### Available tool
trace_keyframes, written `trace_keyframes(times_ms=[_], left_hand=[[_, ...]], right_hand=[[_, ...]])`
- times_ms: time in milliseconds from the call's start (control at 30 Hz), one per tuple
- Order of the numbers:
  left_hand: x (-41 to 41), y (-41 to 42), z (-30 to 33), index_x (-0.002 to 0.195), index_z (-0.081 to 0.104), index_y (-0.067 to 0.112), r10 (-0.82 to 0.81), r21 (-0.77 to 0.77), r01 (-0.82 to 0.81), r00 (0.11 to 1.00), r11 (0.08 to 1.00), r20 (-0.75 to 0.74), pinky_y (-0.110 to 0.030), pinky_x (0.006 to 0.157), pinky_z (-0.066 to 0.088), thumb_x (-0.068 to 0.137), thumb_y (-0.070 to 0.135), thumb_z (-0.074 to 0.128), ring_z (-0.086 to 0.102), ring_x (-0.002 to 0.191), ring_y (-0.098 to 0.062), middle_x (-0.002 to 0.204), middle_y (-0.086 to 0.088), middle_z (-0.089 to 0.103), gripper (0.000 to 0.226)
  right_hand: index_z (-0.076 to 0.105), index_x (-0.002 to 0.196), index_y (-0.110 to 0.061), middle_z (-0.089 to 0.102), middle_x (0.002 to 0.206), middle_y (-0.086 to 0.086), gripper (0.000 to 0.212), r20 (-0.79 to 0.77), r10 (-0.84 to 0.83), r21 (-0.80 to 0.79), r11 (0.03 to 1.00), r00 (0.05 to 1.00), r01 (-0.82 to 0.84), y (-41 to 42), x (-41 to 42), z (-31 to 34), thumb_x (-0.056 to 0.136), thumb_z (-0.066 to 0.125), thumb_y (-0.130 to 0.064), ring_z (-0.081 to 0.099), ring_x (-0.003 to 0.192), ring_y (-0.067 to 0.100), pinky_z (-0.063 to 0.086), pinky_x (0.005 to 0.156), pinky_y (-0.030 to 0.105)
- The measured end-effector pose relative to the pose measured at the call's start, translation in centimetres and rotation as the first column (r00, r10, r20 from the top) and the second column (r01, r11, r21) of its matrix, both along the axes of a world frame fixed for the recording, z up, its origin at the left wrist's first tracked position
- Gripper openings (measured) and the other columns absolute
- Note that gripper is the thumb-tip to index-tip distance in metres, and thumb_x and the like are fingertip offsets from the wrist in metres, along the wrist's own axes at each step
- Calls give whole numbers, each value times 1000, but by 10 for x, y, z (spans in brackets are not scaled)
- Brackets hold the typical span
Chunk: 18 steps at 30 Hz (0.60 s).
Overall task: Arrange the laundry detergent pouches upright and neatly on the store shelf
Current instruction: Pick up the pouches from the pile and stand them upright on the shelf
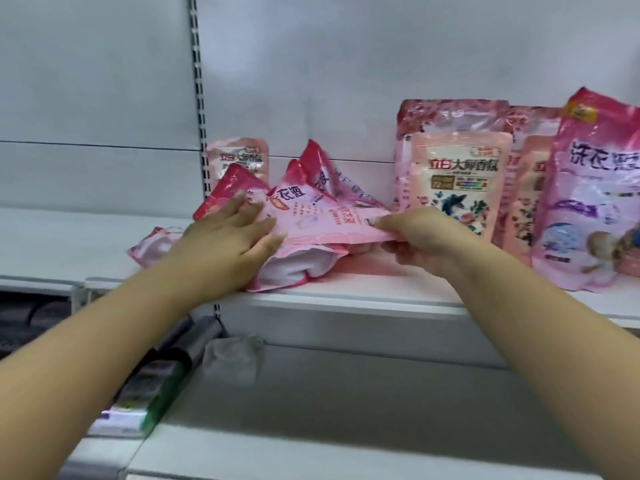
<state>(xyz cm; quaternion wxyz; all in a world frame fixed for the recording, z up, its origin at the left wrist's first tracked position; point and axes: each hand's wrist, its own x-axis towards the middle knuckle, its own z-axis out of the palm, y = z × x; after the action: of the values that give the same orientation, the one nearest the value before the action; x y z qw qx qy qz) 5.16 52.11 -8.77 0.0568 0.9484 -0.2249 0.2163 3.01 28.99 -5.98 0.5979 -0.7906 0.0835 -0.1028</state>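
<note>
on the white metal store shelf (346, 289) a heap of glossy pink detergent pouches (332, 188) lies toppled near the slotted upright. the top one, a flat pale pink pouch with red lettering (311, 216), lies tilted across the heap. the left hand (225, 237) rests on its left part with the fingers spread and nearly straight, pressing rather than clasping. the right hand (419, 237) pinches the pouch's right edge between thumb and curled fingers; the fingertips below are hidden behind the pouch. under it a bulging pink and white pouch (294, 268) lies on its side at the shelf's front edge. another fallen pouch (152, 245) to the left is mostly covered by the left wrist. a small pink pouch (239, 161) stands upright at the back. to the right, a peach floral pouch (457, 181) stands upright before a taller one, and a large pink and lilac pouch (595, 188) is cut off by the frame edge. the lower shelf's goods are blurred.
</note>
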Motion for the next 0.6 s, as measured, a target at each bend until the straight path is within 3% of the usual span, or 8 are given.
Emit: trace_keyframes(times_ms=[133, 233, 267, 333, 400, 500, 533, 600], left_hand=[[0, -4, -4, 147, 18, 30, 29, -22, -30, 999, 999, -33, -36, 118, 6, 73, 67, -6, -9, 144, -12, 158, 5, -1, 86], [6, -7, 4, 148, 14, 32, 52, -71, -66, 981, 995, -190, -41, 117, 0, 86, 69, 7, -8, 144, -14, 158, 5, -2, 72], [3, -9, 13, 147, 19, 32, -7, -173, -36, 970, 984, -243, -41, 117, 3, 86, 70, 12, 0, 145, -17, 157, 3, 6, 72], [3, -12, 32, 141, 35, 24, -198, -475, 57, 948, 878, -251, -35, 114, 22, 87, 68, 19, 29, 137, -25, 150, -7, 31, 72], [0, -15, 50, 139, 39, 16, -327, -684, 113, 925, 721, -193, -21, 105, 34, 95, 55, 23, 45, 124, -21, 140, -4, 42, 61], [-1, -24, 67, 143, 30, 31, -453, -796, 155, 877, 586, -162, -50, 109, 29, 68, 86, 31, 41, 130, -25, 147, -1, 38, 93], [1, -29, 72, 141, 33, 31, -501, -830, 169, 853, 531, -148, -52, 106, 32, 61, 90, 36, 46, 126, -25, 142, -3, 45, 99], [-4, -40, 80, 133, 45, 20, -618, -901, 182, 778, 393, -112, -42, 92, 46, 65, 76, 47, 60, 105, -25, 117, -8, 63, 88]], right_hand=[[46, 80, -1, 54, 78, 13, 16, 93, 73, 440, 892, 993, -107, 11, 11, 23, 90, 43, 12, 55, 65, 20, 53, 60, 35], [45, 80, -5, 55, 79, 13, 21, 174, 121, 452, 872, 977, -188, 14, 18, 48, 90, 41, 13, 56, 68, 20, 54, 76, 39], [47, 82, -6, 58, 77, 13, 22, 213, 144, 461, 857, 966, -229, 14, 18, 59, 89, 42, 14, 60, 67, 21, 56, 72, 37], [52, 83, -4, 65, 65, 10, 20, 326, 209, 478, 805, 922, -352, 13, 16, 81, 87, 43, 14, 65, 58, 17, 57, 56, 27], [55, 83, 0, 67, 64, 10, 16, 442, 259, 458, 758, 859, -465, 15, 12, 101, 86, 45, 12, 66, 56, 15, 58, 57, 26], [58, 89, 1, 66, 88, 17, 15, 547, 282, 400, 739, 789, -542, 22, 7, 123, 85, 47, 11, 67, 82, 26, 56, 73, 40], [58, 94, 1, 65, 96, 20, 17, 566, 281, 391, 737, 775, -552, 23, 5, 127, 85, 47, 11, 65, 90, 31, 55, 75, 45], [56, 102, 1, 63, 97, 23, 22, 595, 265, 389, 731, 759, -561, 21, 0, 133, 84, 48, 10, 66, 85, 33, 57, 69, 48]])
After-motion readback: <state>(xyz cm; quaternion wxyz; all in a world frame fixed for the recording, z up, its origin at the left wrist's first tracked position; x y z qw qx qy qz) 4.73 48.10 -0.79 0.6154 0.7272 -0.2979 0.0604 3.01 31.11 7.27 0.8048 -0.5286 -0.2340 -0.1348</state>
